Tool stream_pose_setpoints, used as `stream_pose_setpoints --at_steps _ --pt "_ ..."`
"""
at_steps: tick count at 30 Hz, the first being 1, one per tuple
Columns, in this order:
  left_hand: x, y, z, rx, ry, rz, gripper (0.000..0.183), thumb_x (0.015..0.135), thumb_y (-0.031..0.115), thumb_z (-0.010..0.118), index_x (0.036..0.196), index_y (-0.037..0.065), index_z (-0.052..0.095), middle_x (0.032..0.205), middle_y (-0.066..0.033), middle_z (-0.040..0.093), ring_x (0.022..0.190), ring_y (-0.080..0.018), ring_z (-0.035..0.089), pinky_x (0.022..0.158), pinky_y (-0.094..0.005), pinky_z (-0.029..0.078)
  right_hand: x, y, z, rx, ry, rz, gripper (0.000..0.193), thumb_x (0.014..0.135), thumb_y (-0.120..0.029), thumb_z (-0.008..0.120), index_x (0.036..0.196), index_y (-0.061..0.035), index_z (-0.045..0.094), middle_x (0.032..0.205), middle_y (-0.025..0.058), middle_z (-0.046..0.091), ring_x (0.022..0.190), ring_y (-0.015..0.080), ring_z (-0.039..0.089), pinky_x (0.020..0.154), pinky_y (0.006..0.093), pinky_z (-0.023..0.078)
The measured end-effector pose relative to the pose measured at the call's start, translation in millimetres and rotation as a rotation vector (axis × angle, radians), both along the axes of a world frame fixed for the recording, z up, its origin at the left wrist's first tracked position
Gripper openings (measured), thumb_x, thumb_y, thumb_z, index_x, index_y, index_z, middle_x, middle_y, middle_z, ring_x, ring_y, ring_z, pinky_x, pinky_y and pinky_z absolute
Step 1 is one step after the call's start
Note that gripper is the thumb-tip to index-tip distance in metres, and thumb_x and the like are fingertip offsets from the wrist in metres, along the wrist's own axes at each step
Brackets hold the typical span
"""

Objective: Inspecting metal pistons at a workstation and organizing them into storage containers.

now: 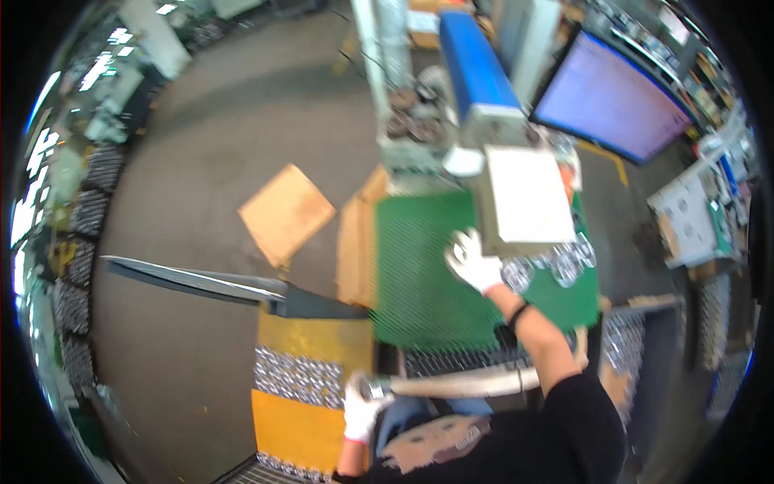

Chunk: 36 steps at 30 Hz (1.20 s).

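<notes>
My right hand [476,264], in a white glove, reaches over the green ribbed mat [423,266] on the workbench. Its fingers are closed around a small shiny metal part [459,251], partly covered by the glove. Several round silver metal parts [567,264] lie on the mat to the right of this hand. Down by my body, my left hand [361,411], also gloved, grips another metal part [375,390], blurred and half hidden by the fingers. That hand is beside the yellow-orange sheets [294,423], where rows of silver parts [298,375] are laid out.
A machine with a blue cover [480,64] stands behind the mat, a white sheet [532,194] in front of it. To the right are a monitor [617,97] and a grey bin [657,379]. A dark flat panel [201,281] juts left; cardboard [287,214] lies beyond it.
</notes>
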State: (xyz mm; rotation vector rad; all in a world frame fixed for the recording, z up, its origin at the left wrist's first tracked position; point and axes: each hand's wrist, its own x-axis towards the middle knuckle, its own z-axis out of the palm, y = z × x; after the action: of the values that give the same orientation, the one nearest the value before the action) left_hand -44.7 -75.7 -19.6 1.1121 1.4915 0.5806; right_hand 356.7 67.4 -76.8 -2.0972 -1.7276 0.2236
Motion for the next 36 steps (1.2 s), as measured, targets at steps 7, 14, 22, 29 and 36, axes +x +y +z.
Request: stream_pose_setpoints --at_steps 7,14,22,29,36 --pt "4 -1 12 -0.263 -0.287 0.182 0.092 0.068 0.003 0.082 0.142 -0.01 0.029 0.131 -0.0213 0.053 0.109 -0.0251 0.06 0.089 -0.0322 0.052 -15 -5 91 -0.02 -0.035 -0.158 0.045 0.073 -0.038 0.067 0.111 -0.0139 0.061 0.105 0.0148 0.059 0.096 0.0342 0.059 0.081 0.0453 0.047" --pt "38 46 -4 -0.045 -0.44 -0.072 0.087 0.066 0.015 0.087 0.137 -0.006 0.04 0.123 -0.0179 0.059 0.111 -0.0256 0.06 0.096 -0.0342 0.047 -80 -115 73 0.173 -0.036 -0.129 0.061 0.073 -0.031 0.072 0.125 -0.0056 0.052 0.115 0.0215 0.055 0.108 0.0397 0.051 0.096 0.0494 0.039" --pt "59 41 2 -0.198 -0.547 -0.139 0.089 0.071 0.013 0.083 0.143 -0.005 0.033 0.127 -0.0148 0.056 0.113 -0.0207 0.056 0.097 -0.0315 0.045 -146 -195 92 -0.395 0.836 -0.063 0.037 0.086 -0.024 0.069 0.115 -0.0021 0.067 0.102 0.0098 0.071 0.092 0.0164 0.066 0.084 0.0289 0.051" --pt "58 10 11 -0.399 -0.721 0.05 0.082 0.076 0.012 0.08 0.143 0.001 0.034 0.118 -0.0091 0.059 0.106 -0.0183 0.06 0.091 -0.0307 0.048 -180 -194 112 -0.515 1.744 -0.128 0.048 0.089 -0.011 0.063 0.135 -0.0006 0.05 0.107 0.0065 0.066 0.08 0.008 0.059 0.066 0.0215 0.046" --pt "46 9 -2 -0.409 -0.795 0.098 0.076 0.084 0.019 0.074 0.146 0.007 0.032 0.125 -0.0106 0.056 0.107 -0.0191 0.059 0.091 -0.0315 0.048 -179 -162 97 -0.593 1.914 0.046 0.045 0.091 -0.007 0.059 0.134 -0.0004 0.05 0.123 0.0102 0.061 0.109 0.0218 0.061 0.095 0.0388 0.051"
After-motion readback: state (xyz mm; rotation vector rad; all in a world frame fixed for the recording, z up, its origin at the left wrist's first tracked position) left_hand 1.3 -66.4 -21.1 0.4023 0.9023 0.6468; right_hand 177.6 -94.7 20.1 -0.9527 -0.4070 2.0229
